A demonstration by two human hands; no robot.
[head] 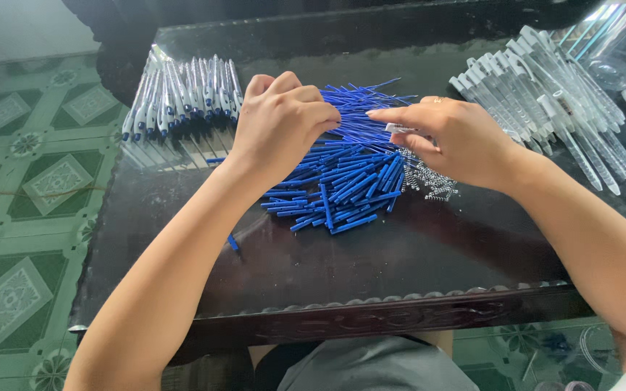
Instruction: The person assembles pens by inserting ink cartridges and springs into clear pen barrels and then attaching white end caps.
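My left hand point(282, 123) hovers over a pile of blue pen refills point(349, 181) in the middle of a dark glass-topped table point(400, 253), fingers curled together at the pile's top; whether it pinches a refill is hidden. My right hand point(447, 137) holds a small pale pen part between thumb and forefinger, just right of the refills. A heap of small metal springs point(432, 181) lies under the right hand.
Assembled white pens with blue tips point(182, 94) lie in a row at the back left. Clear pen barrels point(545, 94) are stacked at the back right, beside a clear plastic container point(621, 40). One loose blue piece point(233, 243) lies nearer the front. Green patterned floor tiles point(23, 188) spread left.
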